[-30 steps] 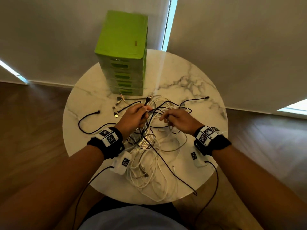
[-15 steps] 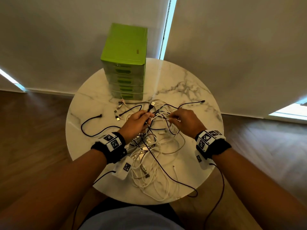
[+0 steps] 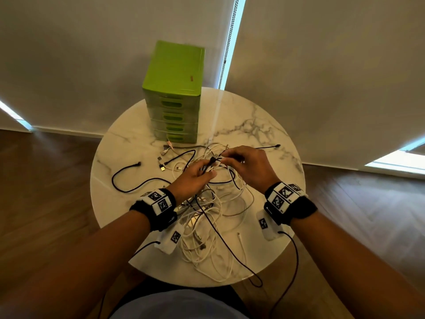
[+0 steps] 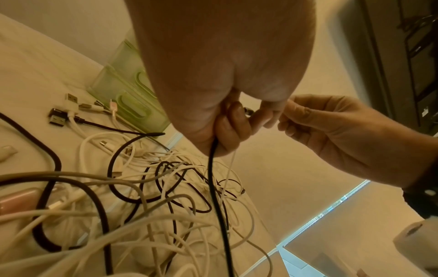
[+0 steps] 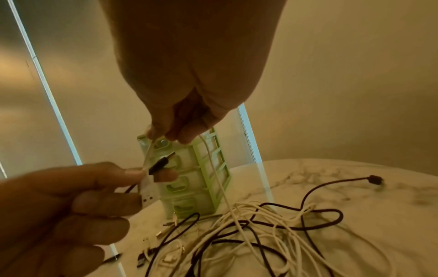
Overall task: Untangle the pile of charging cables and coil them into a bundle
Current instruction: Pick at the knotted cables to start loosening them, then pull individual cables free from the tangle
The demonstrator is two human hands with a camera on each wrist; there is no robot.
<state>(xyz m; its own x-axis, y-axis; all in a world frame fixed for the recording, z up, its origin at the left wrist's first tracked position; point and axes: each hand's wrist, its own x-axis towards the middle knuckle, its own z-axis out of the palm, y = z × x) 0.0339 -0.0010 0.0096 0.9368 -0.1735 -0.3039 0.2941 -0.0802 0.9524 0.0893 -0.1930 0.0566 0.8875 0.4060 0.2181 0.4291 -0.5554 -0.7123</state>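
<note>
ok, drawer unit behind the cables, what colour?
Bright green drawer unit, clearest in the head view.

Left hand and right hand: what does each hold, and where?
Left hand grips the black cable just behind its plug. Right hand pinches a white cable along its cord.

Glossy veined marble table point(image 3: 264, 125), translucent green plastic drawer unit point(image 3: 173, 88), smooth white cables point(image 3: 207, 238), matt wood floor point(image 3: 46, 180).
</note>
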